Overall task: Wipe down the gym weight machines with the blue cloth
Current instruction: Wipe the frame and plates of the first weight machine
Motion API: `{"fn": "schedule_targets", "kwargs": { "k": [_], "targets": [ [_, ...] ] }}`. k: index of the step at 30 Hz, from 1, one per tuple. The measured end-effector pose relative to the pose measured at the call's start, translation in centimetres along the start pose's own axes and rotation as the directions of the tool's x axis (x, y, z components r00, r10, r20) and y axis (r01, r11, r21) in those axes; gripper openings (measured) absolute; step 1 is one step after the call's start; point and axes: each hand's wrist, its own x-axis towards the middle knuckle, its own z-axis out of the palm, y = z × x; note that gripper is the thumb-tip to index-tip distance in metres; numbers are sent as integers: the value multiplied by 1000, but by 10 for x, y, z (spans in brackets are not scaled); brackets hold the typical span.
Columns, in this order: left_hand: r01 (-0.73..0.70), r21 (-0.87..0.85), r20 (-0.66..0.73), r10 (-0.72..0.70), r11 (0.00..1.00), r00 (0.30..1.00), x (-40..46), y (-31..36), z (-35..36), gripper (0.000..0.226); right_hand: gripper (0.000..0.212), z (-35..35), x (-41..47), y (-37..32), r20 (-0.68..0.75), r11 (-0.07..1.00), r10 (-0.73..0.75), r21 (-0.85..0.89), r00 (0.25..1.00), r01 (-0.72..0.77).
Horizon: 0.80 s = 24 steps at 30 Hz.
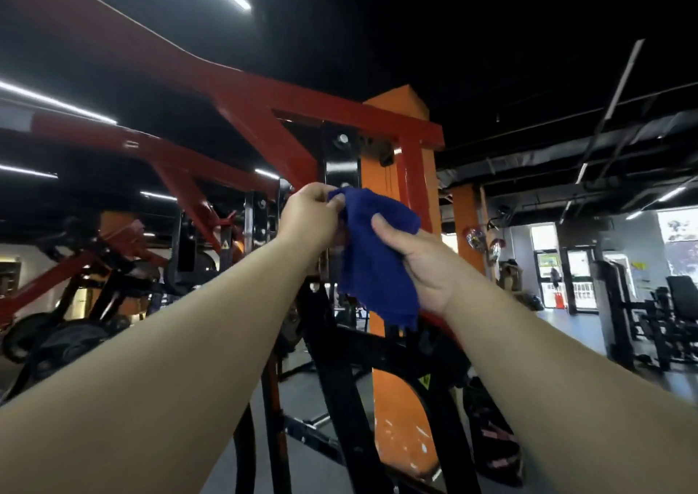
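A blue cloth (374, 259) hangs between both hands, held up in front of the weight machine. My left hand (308, 217) pinches its upper left corner. My right hand (419, 263) grips its right side, thumb over the fabric, and the loose end droops below. Behind the cloth stands an orange upright post (415, 176) joined to a red frame beam (332, 111) and a black bolted plate (342, 157). The cloth is held just in front of the post; whether it touches the metal I cannot tell.
More red arms of the machine (158, 153) reach left, with black weight plates (64, 338) low on the left. A black angled frame (340, 376) sits below my arms. Other black machines (664, 316) stand on the right by the bright doorway (566, 278).
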Motion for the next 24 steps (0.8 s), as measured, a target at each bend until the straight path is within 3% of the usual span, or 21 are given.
{"fn": "schedule_targets", "kwargs": {
  "k": [2, 3, 5, 7, 10, 12, 13, 14, 15, 17, 19, 22, 24],
  "targets": [
    [-92, -42, -41, 90, 995, 995, 15, 4, 14, 6, 22, -9, 24, 4, -28, 974, -184, -140, 982, 179],
    [-119, -79, -53, 115, 990, 992, 21, 6, 21, 6, 21, -16, 35, 6, -55, 907, -321, -303, 945, 291],
    [-105, -158, -30, 101, 982, 994, 30, 12, 36, 6, 26, -31, 53, 8, -26, 629, -589, -643, 808, 438],
    [-78, -210, 22, 84, 975, 996, 38, 15, 49, 7, 32, -44, 64, 12, 91, 485, -667, -701, 740, 523],
    [-95, -188, 95, 115, 978, 989, 48, 17, 60, 13, 43, -64, 84, 26, 158, 550, -639, -591, 753, 590],
    [-117, -108, 87, 127, 987, 988, 57, 12, 61, 21, 41, -79, 108, 29, 76, 591, -622, -608, 779, 531],
    [-152, 29, 43, 150, 988, 988, 63, 9, 60, 25, 37, -86, 122, 28, 14, 624, -601, -617, 799, 480],
    [-193, 247, -12, 202, 950, 979, 70, 5, 56, 29, 33, -92, 136, 23, -29, 648, -581, -621, 813, 441],
    [-215, 494, -36, 267, 843, 963, 77, 2, 51, 34, 30, -97, 149, 16, -40, 645, -575, -636, 817, 423],
    [-180, 837, 11, 313, 517, 950, 89, -3, 43, 51, 34, -101, 173, -1, 4, 532, -628, -727, 778, 433],
    [-141, 944, 60, 263, 300, 963, 101, -7, 37, 80, 42, -95, 196, -18, 94, 334, -698, -834, 710, 439],
    [-105, 981, 79, 160, 161, 984, 117, -15, 34, 122, 54, -80, 223, -31, 284, 20, -755, -891, 591, 454],
    [-113, 988, 98, 137, 107, 986, 125, -25, 32, 132, 61, -73, 240, -26, 479, -163, -661, -843, 578, 513]
  ]
}}
